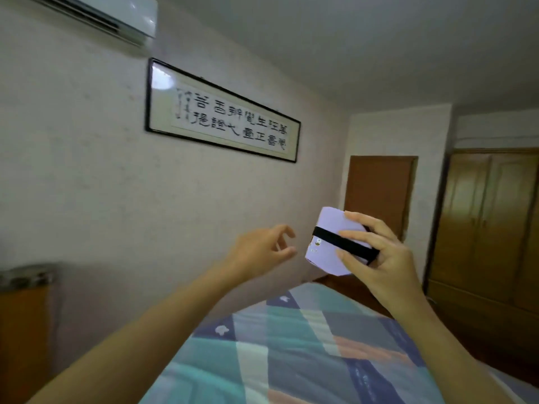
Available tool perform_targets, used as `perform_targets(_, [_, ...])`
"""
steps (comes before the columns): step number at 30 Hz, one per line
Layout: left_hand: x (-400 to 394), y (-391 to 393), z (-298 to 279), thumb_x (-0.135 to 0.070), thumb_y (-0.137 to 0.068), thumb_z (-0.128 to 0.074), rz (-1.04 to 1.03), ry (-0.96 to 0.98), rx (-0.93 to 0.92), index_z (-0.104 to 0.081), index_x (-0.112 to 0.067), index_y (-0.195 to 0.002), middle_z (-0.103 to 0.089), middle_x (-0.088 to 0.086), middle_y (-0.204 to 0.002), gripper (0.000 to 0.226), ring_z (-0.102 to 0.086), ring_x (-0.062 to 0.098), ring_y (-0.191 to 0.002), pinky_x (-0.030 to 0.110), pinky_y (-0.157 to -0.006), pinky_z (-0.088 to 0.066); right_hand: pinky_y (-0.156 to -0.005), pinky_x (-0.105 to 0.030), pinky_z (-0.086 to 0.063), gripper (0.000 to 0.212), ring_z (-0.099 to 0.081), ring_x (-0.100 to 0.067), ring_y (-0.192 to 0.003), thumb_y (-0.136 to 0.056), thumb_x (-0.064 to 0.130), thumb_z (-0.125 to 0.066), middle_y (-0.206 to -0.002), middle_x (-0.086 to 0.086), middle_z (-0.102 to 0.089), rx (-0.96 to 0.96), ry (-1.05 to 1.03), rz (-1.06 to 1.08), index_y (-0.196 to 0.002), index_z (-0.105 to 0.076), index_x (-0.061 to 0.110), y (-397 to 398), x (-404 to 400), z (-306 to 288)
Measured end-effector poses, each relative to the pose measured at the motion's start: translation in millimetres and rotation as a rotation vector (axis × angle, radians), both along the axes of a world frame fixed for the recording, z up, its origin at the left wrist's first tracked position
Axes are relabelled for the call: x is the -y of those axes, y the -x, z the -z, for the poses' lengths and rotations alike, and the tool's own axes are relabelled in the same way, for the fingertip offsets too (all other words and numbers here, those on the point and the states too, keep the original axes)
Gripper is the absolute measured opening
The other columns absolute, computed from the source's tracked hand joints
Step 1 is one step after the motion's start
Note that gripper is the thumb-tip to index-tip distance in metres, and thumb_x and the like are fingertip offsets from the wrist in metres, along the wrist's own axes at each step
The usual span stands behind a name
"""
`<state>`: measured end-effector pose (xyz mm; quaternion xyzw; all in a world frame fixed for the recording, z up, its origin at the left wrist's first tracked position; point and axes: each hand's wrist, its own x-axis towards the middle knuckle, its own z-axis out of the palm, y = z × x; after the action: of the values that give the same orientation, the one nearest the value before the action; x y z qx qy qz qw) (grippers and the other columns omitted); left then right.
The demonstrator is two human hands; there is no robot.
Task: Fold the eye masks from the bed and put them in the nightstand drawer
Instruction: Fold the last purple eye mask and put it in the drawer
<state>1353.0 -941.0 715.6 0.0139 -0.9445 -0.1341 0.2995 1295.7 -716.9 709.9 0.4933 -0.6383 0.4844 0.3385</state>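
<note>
While the folded lilac fabric eye mask (335,243) with its black elastic strap (344,243) is gripped by the right hand (379,252) above the bed with the checked blue-and-teal cover (291,345), the left hand (259,249) is held loosely spread, empty, just beside the mask. No nightstand drawer is identifiable; the fold is best kept pinched under the strap during carrying.

Left hand (260,246) and right hand (379,258): bare. Forearms bare to frame edge; no sleeve visible. Rings, watch: none seen.

Lilac eye mask (331,228) with black strap (335,239); blue-teal patchwork bedspread (291,345).
</note>
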Motion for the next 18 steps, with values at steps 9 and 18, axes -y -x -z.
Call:
perform_targets(9, [132, -178, -3, -0.052, -0.088, -0.053, -0.442, -0.054, -0.001, -0.052, -0.038, -0.112, -0.062, -0.021, -0.095, 0.028, -0.056, 0.000, -0.081, 0.026, -0.074, -0.042, -0.090, -0.019, -0.045, 0.023, -0.057, -0.005, -0.112, -0.073, 0.004, -0.075, -0.123, 0.009, -0.060, 0.075, 0.004, -0.397, -0.091, -0.073, 0.018, -87, 171, -1])
perform_targets(18, [270, -337, -18, -0.053, -0.089, -0.050, -0.752, 0.064, 0.024, -0.050, -0.040, -0.114, -0.059, -0.025, -0.088, 0.028, -0.059, -0.003, -0.083, 0.024, -0.073, -0.046, -0.083, -0.012, -0.044, 0.023, -0.053, -0.002, -0.116, -0.073, 0.012, -0.070, -0.125, 0.014, -0.057, 0.071, -0.027, -0.704, -0.095, -0.073, 0.019, -189, 350, -4])
